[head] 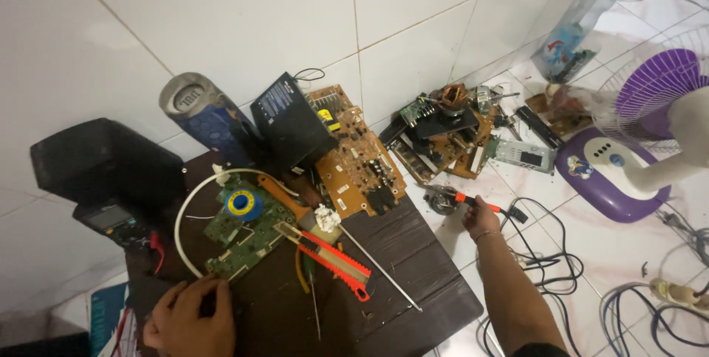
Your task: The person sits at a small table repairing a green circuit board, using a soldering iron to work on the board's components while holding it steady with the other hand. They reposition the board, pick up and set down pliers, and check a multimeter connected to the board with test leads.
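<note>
Pliers (473, 200) with orange handles lay gripped in the right hand (480, 218) on the floor; left hand (193, 320), fingers curled, rested on the near surface (413, 268).
</note>
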